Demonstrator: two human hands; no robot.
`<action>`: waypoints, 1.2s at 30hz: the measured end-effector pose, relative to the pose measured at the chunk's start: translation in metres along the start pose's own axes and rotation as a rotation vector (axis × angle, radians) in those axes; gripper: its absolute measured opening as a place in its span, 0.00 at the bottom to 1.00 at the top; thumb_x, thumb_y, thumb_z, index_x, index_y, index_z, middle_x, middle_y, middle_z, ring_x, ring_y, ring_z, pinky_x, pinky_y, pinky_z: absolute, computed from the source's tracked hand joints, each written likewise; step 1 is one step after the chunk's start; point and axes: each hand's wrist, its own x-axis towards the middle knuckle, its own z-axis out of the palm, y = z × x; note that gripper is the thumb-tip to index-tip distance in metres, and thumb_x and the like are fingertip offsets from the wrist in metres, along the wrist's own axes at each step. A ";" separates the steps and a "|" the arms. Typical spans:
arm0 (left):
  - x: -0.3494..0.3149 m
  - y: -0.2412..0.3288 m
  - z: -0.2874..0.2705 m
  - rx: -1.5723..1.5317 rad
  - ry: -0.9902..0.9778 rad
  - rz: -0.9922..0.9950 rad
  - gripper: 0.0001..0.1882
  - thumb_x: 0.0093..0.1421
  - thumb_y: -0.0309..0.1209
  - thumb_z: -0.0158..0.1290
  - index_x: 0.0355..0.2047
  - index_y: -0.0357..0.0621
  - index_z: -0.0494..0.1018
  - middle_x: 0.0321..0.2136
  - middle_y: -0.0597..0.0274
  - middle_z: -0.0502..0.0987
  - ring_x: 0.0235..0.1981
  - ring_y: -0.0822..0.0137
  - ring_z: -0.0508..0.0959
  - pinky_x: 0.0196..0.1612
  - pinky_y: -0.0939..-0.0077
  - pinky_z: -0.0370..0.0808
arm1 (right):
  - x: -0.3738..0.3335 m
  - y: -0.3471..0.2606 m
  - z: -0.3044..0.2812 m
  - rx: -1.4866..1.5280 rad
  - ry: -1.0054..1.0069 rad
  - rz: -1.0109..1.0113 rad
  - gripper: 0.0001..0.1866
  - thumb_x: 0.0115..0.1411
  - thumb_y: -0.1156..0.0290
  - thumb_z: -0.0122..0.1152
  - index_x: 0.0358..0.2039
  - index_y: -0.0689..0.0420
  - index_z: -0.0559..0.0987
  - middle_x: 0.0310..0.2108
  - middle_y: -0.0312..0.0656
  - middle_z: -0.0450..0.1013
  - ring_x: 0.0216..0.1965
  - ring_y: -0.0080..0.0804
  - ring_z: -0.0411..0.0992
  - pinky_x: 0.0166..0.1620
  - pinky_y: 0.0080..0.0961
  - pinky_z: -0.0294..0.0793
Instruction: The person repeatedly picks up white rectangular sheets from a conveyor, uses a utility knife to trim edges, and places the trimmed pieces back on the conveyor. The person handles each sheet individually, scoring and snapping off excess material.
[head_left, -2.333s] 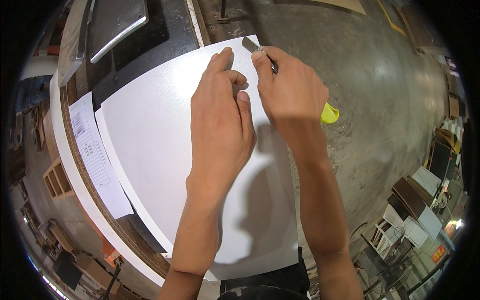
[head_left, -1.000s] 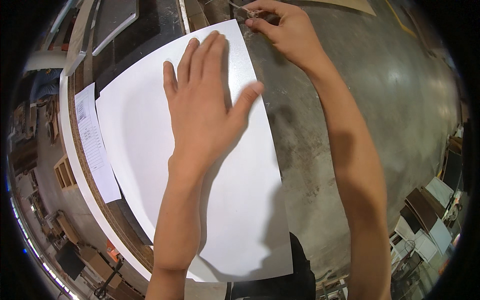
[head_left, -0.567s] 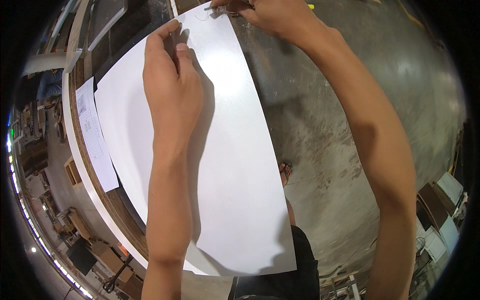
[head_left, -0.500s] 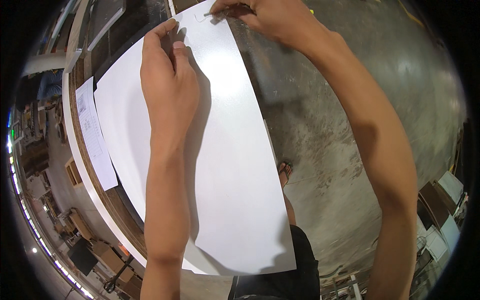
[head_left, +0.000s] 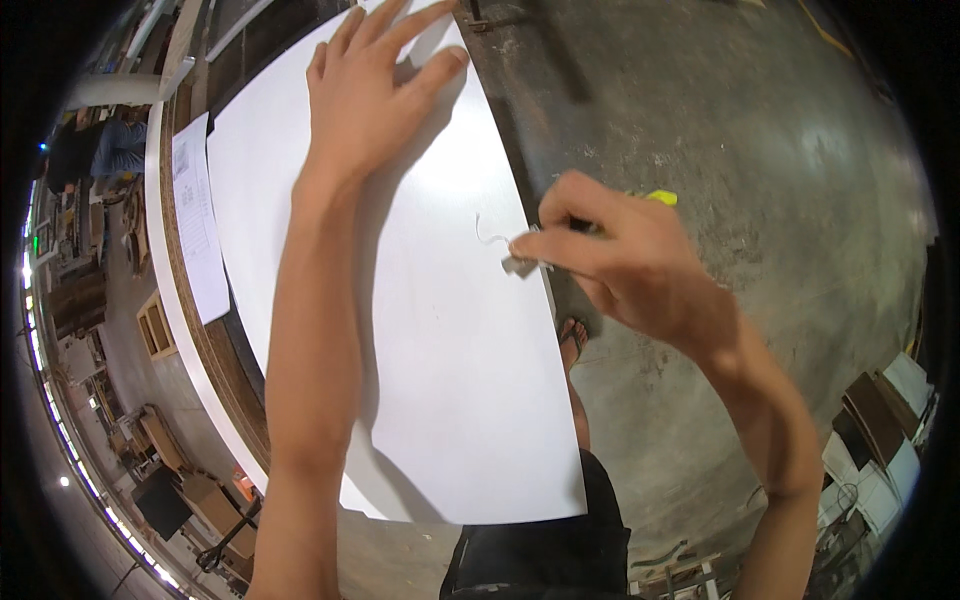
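A long white panel [head_left: 450, 400] lies lengthwise before me. My left hand [head_left: 375, 95] rests on its far part, fingers spread and palm down. At the panel's right edge, my right hand [head_left: 630, 255] is closed round a small hand tool. The tool's grey tip [head_left: 519, 264] pokes out under the thumb and fingers, blurred by motion, and a yellow end [head_left: 661, 198] shows behind the hand. Its exact kind is hidden by my grip. A thin curled sliver [head_left: 484, 232] trails from the tip over the white surface.
A printed paper sheet [head_left: 198, 225] lies left of the panel, along the worktable's edge [head_left: 185, 330]. Concrete floor [head_left: 720, 200] spreads to the right, with my foot [head_left: 572, 338] beside the panel. Stacked boards [head_left: 880, 410] stand at the lower right. A person [head_left: 110, 150] is at the far left.
My right hand has come nearer along the panel's right edge, bringing the tool and sliver with it. My left hand has shifted farther away and right, with its fingers spread wider.
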 end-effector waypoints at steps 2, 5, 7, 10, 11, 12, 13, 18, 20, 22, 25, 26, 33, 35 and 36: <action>-0.002 0.010 0.008 0.034 -0.002 0.019 0.28 0.68 0.45 0.56 0.67 0.59 0.76 0.74 0.49 0.65 0.76 0.40 0.59 0.77 0.41 0.52 | -0.032 -0.021 -0.001 0.079 -0.033 0.056 0.14 0.59 0.81 0.68 0.46 0.55 0.85 0.33 0.37 0.75 0.28 0.28 0.77 0.27 0.23 0.76; 0.006 -0.011 0.018 0.126 -0.108 -0.055 0.33 0.69 0.53 0.53 0.73 0.67 0.69 0.77 0.50 0.59 0.78 0.41 0.55 0.78 0.39 0.50 | -0.079 -0.064 0.009 0.161 -0.031 0.119 0.14 0.62 0.79 0.67 0.49 0.54 0.84 0.32 0.34 0.73 0.28 0.25 0.75 0.25 0.22 0.74; 0.010 -0.019 0.016 0.149 -0.104 -0.050 0.34 0.68 0.56 0.53 0.74 0.70 0.68 0.78 0.50 0.58 0.78 0.41 0.55 0.78 0.37 0.49 | -0.104 -0.094 0.007 0.091 -0.074 0.143 0.13 0.63 0.77 0.67 0.48 0.56 0.85 0.31 0.34 0.71 0.29 0.27 0.75 0.26 0.24 0.77; 0.014 -0.020 0.020 0.129 -0.098 -0.056 0.36 0.68 0.59 0.53 0.75 0.71 0.66 0.78 0.49 0.57 0.79 0.41 0.54 0.78 0.34 0.48 | -0.152 -0.138 0.005 0.113 -0.036 0.132 0.15 0.62 0.77 0.67 0.50 0.57 0.85 0.31 0.35 0.70 0.31 0.30 0.76 0.29 0.27 0.81; 0.014 -0.017 0.021 0.132 -0.107 -0.077 0.37 0.67 0.59 0.53 0.75 0.71 0.65 0.78 0.49 0.57 0.79 0.41 0.54 0.77 0.33 0.48 | -0.167 -0.154 -0.002 0.115 -0.108 0.152 0.16 0.61 0.77 0.68 0.51 0.56 0.85 0.32 0.36 0.71 0.33 0.31 0.77 0.31 0.28 0.82; 0.012 -0.016 0.018 0.147 -0.114 -0.105 0.38 0.67 0.60 0.53 0.75 0.71 0.65 0.78 0.48 0.57 0.79 0.41 0.54 0.77 0.32 0.47 | -0.183 -0.171 -0.008 0.125 -0.179 0.161 0.18 0.60 0.77 0.69 0.52 0.55 0.84 0.33 0.37 0.71 0.35 0.33 0.78 0.33 0.29 0.84; 0.012 -0.013 0.017 0.150 -0.124 -0.125 0.39 0.67 0.61 0.53 0.76 0.71 0.64 0.78 0.48 0.57 0.79 0.42 0.53 0.77 0.31 0.47 | -0.203 -0.194 -0.013 0.178 -0.287 0.180 0.22 0.57 0.77 0.69 0.54 0.55 0.82 0.37 0.38 0.72 0.37 0.35 0.76 0.35 0.30 0.83; 0.008 -0.012 0.034 0.183 -0.005 -0.054 0.37 0.66 0.56 0.57 0.74 0.64 0.67 0.76 0.48 0.61 0.78 0.43 0.56 0.76 0.31 0.49 | -0.240 -0.233 -0.048 0.322 -0.344 0.566 0.20 0.57 0.79 0.70 0.51 0.52 0.84 0.46 0.42 0.80 0.42 0.38 0.81 0.42 0.33 0.84; 0.017 -0.043 0.041 0.145 0.106 0.064 0.40 0.58 0.63 0.64 0.70 0.73 0.73 0.76 0.54 0.63 0.78 0.42 0.57 0.75 0.25 0.49 | -0.220 -0.209 -0.065 0.212 -0.140 0.711 0.15 0.59 0.79 0.69 0.47 0.53 0.86 0.45 0.42 0.84 0.42 0.37 0.83 0.43 0.34 0.84; 0.010 -0.038 0.032 0.033 -0.007 -0.018 0.49 0.48 0.69 0.65 0.72 0.79 0.70 0.79 0.57 0.56 0.81 0.46 0.48 0.76 0.22 0.34 | -0.172 -0.173 -0.082 0.069 -0.074 0.880 0.09 0.65 0.79 0.69 0.44 0.55 0.88 0.41 0.42 0.86 0.38 0.36 0.84 0.44 0.31 0.84; 0.003 -0.025 0.033 0.022 0.075 -0.076 0.49 0.49 0.69 0.64 0.71 0.69 0.72 0.78 0.56 0.59 0.81 0.48 0.50 0.77 0.24 0.36 | -0.094 -0.092 -0.076 0.202 0.278 0.923 0.08 0.68 0.76 0.68 0.46 0.58 0.88 0.40 0.43 0.86 0.39 0.29 0.83 0.44 0.26 0.82; 0.001 -0.024 0.030 0.019 0.089 -0.094 0.49 0.49 0.69 0.64 0.70 0.65 0.73 0.77 0.57 0.60 0.80 0.48 0.51 0.77 0.25 0.37 | -0.067 -0.058 -0.074 0.174 0.234 0.854 0.10 0.68 0.75 0.69 0.49 0.60 0.87 0.41 0.42 0.86 0.40 0.26 0.82 0.44 0.24 0.81; 0.009 -0.028 0.035 -0.071 0.156 -0.152 0.44 0.57 0.65 0.61 0.70 0.60 0.73 0.75 0.61 0.64 0.79 0.53 0.56 0.80 0.38 0.39 | 0.134 0.134 -0.035 0.168 0.214 0.371 0.14 0.66 0.75 0.68 0.51 0.59 0.86 0.40 0.40 0.86 0.41 0.25 0.83 0.46 0.23 0.81; 0.007 -0.027 0.030 -0.130 0.197 -0.160 0.37 0.61 0.54 0.59 0.67 0.53 0.74 0.73 0.60 0.68 0.77 0.53 0.59 0.79 0.40 0.42 | 0.164 0.157 -0.025 0.132 0.158 0.299 0.14 0.69 0.76 0.67 0.54 0.61 0.86 0.43 0.40 0.87 0.44 0.23 0.83 0.50 0.23 0.82; 0.006 -0.023 0.028 -0.152 0.245 -0.161 0.29 0.66 0.44 0.55 0.65 0.47 0.75 0.70 0.60 0.71 0.75 0.54 0.62 0.78 0.43 0.46 | 0.171 0.163 -0.020 0.103 0.133 0.266 0.14 0.68 0.76 0.67 0.53 0.59 0.86 0.43 0.39 0.87 0.43 0.24 0.83 0.49 0.23 0.82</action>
